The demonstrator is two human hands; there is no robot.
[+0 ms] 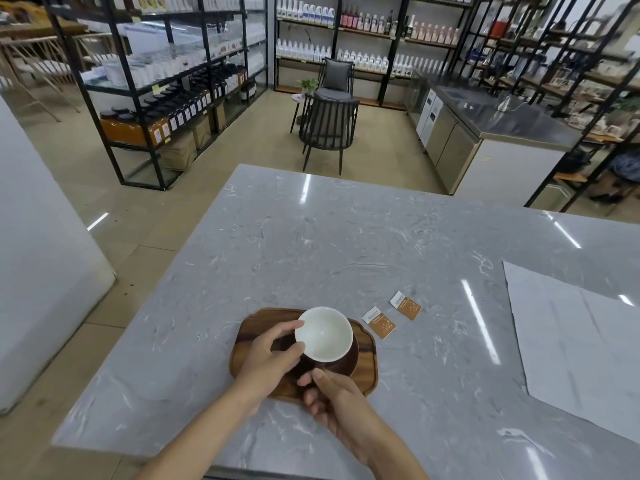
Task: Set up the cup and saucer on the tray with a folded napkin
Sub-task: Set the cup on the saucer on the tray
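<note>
Tabletop (346,237): grey marble-look slab, glossy w/ light streaks; shelving racks of bottles and a dark chair beyond it.
Tray (367,372): dark wood, rounded corners, sits near front edge of tabletop, centre-left.
Saucer (351,358): dark brown, on the tray, mostly hidden under cup and hands.
Cup (323,334): white inside, dark outside, empty; sits over the saucer; can't tell if it's fully resting or just above.
Left hand (268,358): thumb and forefinger pinching the cup's left rim; other fingers curled under beside the cup wall.
Right hand (332,396): at near edge of tray, fingers curled, thumb on top; pinching something dark at the cup/saucer's near side, prob. the handle or saucer rim, can't tell which.
Sachets (379,322): two small orange-and-white packets flat on tabletop, just right of tray, near each other but apart.
Paper sheet (571,348): large, pale grey-white, creased, lying flat at right side of tabletop, well apart from tray.
Napkin: none seen on tray.
</note>
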